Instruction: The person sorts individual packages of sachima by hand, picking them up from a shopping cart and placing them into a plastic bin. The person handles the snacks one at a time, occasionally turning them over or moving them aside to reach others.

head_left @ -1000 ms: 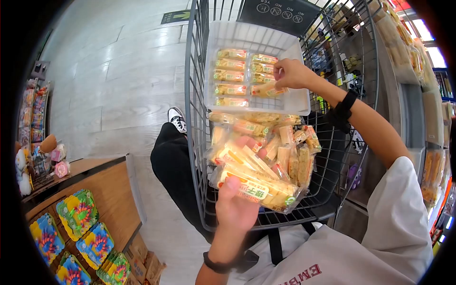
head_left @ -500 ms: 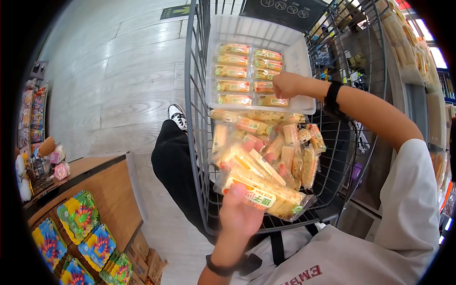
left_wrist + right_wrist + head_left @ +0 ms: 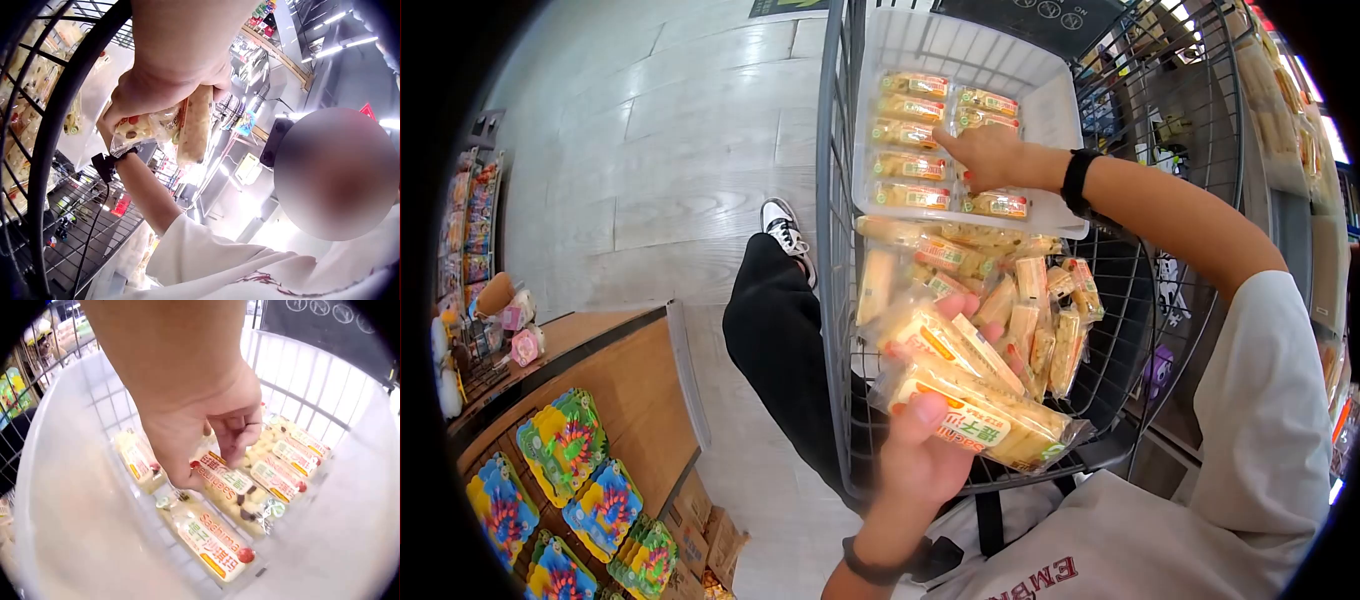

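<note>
My left hand (image 3: 920, 445) grips a large clear bag of wrapped snack bars (image 3: 985, 415) over the near end of a wire cart (image 3: 837, 300). In the left wrist view the same hand (image 3: 175, 81) has its fingers curled round the bag (image 3: 187, 125). My right hand (image 3: 985, 155) reaches into a clear plastic bin (image 3: 1055, 110) at the cart's far end. Two rows of Sachima packets (image 3: 910, 135) lie in the bin. In the right wrist view this hand (image 3: 215, 459) holds nothing; its thumb touches one packet (image 3: 222, 481) and its fingers are loosely curled.
Loose snack packets (image 3: 1000, 290) are heaped in the cart between bin and bag. A black trouser leg and a shoe (image 3: 785, 225) stand left of the cart. A wooden counter (image 3: 620, 400) with colourful toy packs (image 3: 565, 445) is at lower left; shelves (image 3: 1300, 130) line the right.
My right hand has set down the packet it held in the bin's right row and shifted left onto the rows. The left hand keeps hold of the bag.
</note>
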Demonstrator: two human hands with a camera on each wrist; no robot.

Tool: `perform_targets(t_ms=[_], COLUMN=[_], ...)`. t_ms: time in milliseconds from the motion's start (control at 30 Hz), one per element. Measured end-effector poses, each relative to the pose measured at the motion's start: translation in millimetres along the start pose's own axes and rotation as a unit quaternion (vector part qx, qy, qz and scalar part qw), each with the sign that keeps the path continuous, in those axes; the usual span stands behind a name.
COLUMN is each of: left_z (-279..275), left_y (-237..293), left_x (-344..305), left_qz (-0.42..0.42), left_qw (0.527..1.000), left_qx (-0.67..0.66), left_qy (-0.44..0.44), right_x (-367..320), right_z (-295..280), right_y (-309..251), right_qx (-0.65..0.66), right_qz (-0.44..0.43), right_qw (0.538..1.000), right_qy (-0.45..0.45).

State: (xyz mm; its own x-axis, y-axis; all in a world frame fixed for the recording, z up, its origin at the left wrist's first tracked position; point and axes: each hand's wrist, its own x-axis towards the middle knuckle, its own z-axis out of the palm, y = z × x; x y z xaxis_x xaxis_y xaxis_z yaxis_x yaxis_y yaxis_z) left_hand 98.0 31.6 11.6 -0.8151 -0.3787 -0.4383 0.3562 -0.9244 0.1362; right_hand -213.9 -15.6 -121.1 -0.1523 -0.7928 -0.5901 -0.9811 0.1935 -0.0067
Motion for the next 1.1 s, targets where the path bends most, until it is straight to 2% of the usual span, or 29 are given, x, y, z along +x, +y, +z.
perform_targets(t_ms=[67,167,267,300,367,433,533,567,600,633,700,733,800,900,933,1000,1100], left_z=[-1,-2,-2,-2,-2,-3,-3,-3,-3,-3,-4,-4,-4,-5,-5,-4,-2], left_y=[0,-2,-2,-2,-3,-3,-2,-2,-3,-2,-2,-3,-3,-4,-4,-3,-3], left_x=[-1,0,0,0,0,-1,-2,-2,-2,-2,-1,-1,0,0,0,-1,0], left_qz=[0.001,0.006,0.014,0.012,0.011,0.013,0.019,0.019,0.019,0.018,0.020,0.021,0.019,0.019,0.024,0.028,0.034], left_qw=[1.000,1.000,1.000,1.000,1.000,1.000,1.000,1.000,1.000,1.000,0.999,0.999,0.999,0.999,0.999,0.999,0.999], left_qx=[-0.002,-0.004,0.002,0.004,0.006,0.008,0.013,0.013,0.008,0.003,0.001,0.000,0.001,0.007,0.008,0.013,0.016], left_qy=[0.003,-0.008,-0.023,-0.023,-0.024,-0.025,-0.022,-0.020,-0.022,-0.024,-0.024,-0.027,-0.027,-0.025,-0.025,-0.023,-0.027], right_x=[-9,-5,-25,-26,-26,-30,-21,-19,-19,-21,-23,-23,-22,-13,-8,-2,-6], right_z=[-13,-12,-44,-41,-34,-27,-12,-8,-6,-3,3,5,10,17,26,35,35], right_y=[1,31,41,48,59,64,71,73,74,74,74,75,76,75,80,83,78], right_qx=[0.002,0.023,0.033,0.032,0.058,0.060,0.115,0.214,0.308,0.309,0.281,0.281,0.229,0.164,0.166,0.083,0.141], right_qz=[-0.043,-0.092,-0.054,-0.053,0.019,0.013,0.045,0.107,0.167,0.166,0.169,0.169,0.087,0.058,0.056,0.022,0.033], right_qw=[0.999,0.994,0.993,0.993,0.981,0.979,0.982,0.968,0.936,0.936,0.942,0.942,0.969,0.984,0.984,0.995,0.989], right_qy=[0.023,0.048,0.098,0.100,0.185,0.195,0.145,0.071,-0.007,-0.008,-0.068,-0.069,-0.015,0.028,0.027,0.041,-0.009])
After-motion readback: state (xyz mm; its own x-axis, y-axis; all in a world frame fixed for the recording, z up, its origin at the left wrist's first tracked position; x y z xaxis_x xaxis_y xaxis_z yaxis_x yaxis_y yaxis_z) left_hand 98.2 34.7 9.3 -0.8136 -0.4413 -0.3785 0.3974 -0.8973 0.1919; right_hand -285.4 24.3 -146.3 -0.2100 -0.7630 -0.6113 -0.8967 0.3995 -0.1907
